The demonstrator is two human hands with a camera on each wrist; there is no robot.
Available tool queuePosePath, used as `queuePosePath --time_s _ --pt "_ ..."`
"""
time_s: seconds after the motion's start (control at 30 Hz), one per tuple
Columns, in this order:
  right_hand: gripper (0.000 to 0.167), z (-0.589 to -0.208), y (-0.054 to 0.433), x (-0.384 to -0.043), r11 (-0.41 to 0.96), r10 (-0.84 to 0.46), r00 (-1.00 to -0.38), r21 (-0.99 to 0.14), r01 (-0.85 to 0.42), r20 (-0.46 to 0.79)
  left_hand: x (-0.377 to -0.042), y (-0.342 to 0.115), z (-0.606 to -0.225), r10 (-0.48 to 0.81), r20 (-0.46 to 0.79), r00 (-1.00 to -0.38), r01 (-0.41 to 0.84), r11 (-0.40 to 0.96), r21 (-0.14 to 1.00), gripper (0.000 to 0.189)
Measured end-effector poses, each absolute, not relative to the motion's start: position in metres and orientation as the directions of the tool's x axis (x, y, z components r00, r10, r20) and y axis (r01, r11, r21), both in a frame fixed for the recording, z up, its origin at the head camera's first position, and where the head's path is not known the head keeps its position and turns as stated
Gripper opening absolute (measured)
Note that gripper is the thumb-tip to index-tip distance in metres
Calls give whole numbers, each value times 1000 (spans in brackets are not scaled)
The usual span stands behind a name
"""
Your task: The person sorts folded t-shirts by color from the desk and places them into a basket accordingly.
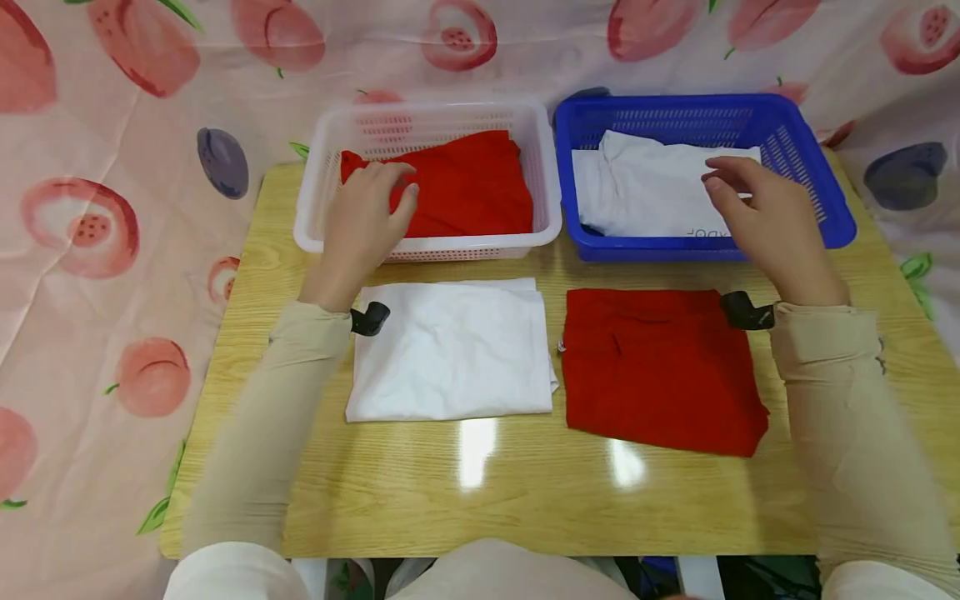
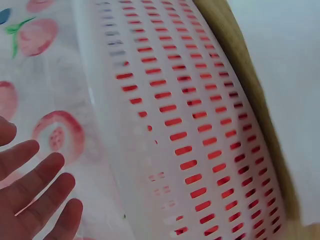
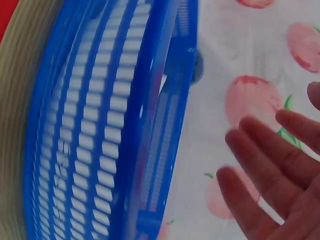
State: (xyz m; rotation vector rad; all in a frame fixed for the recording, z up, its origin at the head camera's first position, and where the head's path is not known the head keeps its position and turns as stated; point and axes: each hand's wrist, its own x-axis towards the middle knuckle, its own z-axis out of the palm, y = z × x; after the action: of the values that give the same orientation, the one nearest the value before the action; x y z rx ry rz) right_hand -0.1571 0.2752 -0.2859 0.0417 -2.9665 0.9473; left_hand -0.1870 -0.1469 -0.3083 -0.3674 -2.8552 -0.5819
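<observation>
My left hand hovers over the left part of a white plastic basket, fingers loosely bent with nothing in them. A folded red cloth lies inside that basket. On the right, my right hand is above a blue plastic basket, also holding nothing, its fingers spread in the right wrist view. That basket contains a folded white garment with dark lettering near its front edge. In front of the white basket lies a folded white cloth, and beside it a folded red cloth.
Both baskets stand side by side at the back of a wooden table. Behind and to the left hangs a curtain printed with peaches. A black wrist camera sits on the left wrist, another on the right.
</observation>
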Motion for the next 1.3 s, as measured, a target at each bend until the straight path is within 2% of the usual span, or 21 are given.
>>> queuePosePath --time_s 0.27,0.47,0.6,0.83,1.0,1.17,1.3 --pt "32 -300 252 -140 701 -22 -992 -706 -102 122 -153 -155 -319 161 316 -935 311 802 510 33" --pt "29 -316 235 -130 595 -89 -986 -786 -169 144 -132 -159 -330 143 258 -955 274 755 595 31" --pt "29 -328 223 -123 549 -129 -985 -819 -168 116 -121 -164 -337 157 204 -966 252 735 630 29" --pt "38 -327 194 -102 443 -209 -977 -887 -130 39 -106 -172 -349 158 82 -984 176 790 588 28" --pt "47 -359 190 -97 364 -270 -962 -930 -53 -51 -97 -183 -359 91 24 -996 90 840 535 30" --pt "50 -381 176 -84 247 -306 -948 -969 5 -82 -88 -193 -367 59 -61 -996 18 847 532 31" --pt "49 -390 167 -76 168 -321 -940 -984 63 -115 -80 -199 -377 34 -119 -992 -37 836 548 39"
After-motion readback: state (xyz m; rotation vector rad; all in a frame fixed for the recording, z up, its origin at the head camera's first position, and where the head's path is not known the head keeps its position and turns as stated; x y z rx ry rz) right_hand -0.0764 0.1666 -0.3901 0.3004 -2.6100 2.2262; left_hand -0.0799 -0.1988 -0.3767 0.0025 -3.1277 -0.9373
